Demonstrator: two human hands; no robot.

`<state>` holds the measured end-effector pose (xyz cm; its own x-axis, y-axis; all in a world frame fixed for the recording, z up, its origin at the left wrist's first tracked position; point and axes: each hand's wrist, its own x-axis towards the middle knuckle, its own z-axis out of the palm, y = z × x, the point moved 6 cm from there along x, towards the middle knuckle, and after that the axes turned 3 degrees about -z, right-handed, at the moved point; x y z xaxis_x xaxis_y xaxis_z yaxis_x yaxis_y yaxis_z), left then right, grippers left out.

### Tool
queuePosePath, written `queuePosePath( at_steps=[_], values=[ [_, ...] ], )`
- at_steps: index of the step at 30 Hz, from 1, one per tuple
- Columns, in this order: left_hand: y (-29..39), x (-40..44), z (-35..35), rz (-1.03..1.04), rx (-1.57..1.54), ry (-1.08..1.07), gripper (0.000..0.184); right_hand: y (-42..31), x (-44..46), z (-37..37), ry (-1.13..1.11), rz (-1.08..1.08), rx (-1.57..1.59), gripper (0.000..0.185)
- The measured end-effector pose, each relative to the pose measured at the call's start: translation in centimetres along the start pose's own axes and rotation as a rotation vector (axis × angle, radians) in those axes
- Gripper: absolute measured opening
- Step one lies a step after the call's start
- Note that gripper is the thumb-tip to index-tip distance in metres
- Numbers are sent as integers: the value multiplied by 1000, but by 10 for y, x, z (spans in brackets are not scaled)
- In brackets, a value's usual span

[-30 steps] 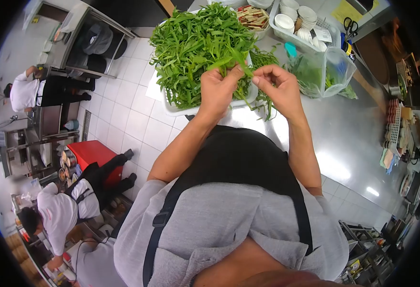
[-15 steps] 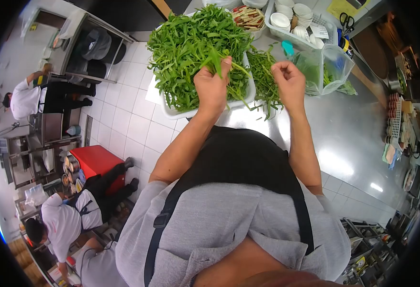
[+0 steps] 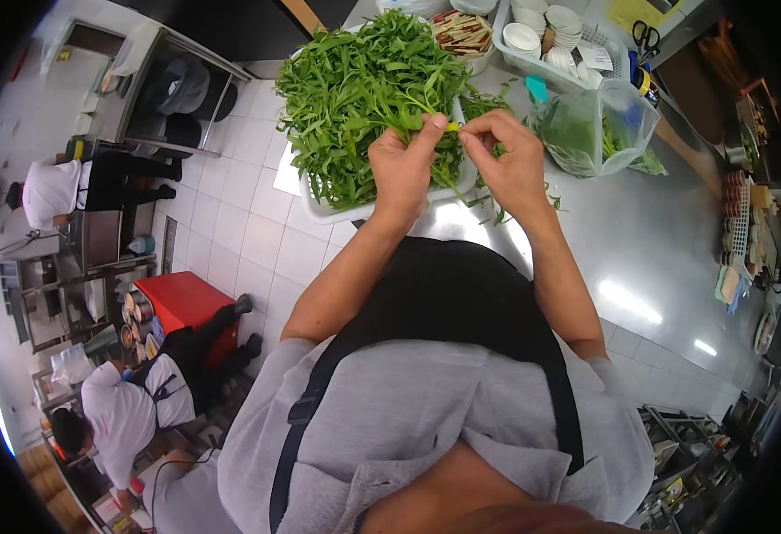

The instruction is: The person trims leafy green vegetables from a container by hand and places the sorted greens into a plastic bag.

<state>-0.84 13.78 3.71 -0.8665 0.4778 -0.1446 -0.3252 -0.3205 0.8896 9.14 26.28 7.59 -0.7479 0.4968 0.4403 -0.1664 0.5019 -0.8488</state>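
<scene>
Over a white plastic tub heaped with long-leaved greens, my left hand pinches a leafy green stem. The stem's pale yellow-green end pokes out to the right of that thumb. My right hand has its thumb and forefinger closed at this end, almost meeting the left hand. Beneath and behind the right hand lies a pile of loose stems and leaves on the steel table, partly hidden by it.
Right of my hands stands a clear plastic bag with greens inside. A white basket of small dishes, a teal object and scissors lie behind. Co-workers stand at left, near a red box.
My right hand has moved left and slightly up, from above the loose stems to the stem end at my left hand. The left hand has shifted only a little.
</scene>
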Motion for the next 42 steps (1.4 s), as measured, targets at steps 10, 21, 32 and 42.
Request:
queuePosePath(
  at_steps=[10, 21, 32, 42],
  values=[
    [10, -1, -4, -14, -80, -171, 15, 73, -14, -32, -34, 264, -394, 16],
    [20, -17, -6, 111, 344, -325, 20, -20, 3, -9, -101, 27, 227, 19],
    [9, -16, -9, 2, 160, -184, 21, -5, -12, 2, -101, 62, 109, 6],
    [35, 13, -68, 30, 107, -86, 10, 83, -29, -31, -56, 209, -378, 19]
  ],
)
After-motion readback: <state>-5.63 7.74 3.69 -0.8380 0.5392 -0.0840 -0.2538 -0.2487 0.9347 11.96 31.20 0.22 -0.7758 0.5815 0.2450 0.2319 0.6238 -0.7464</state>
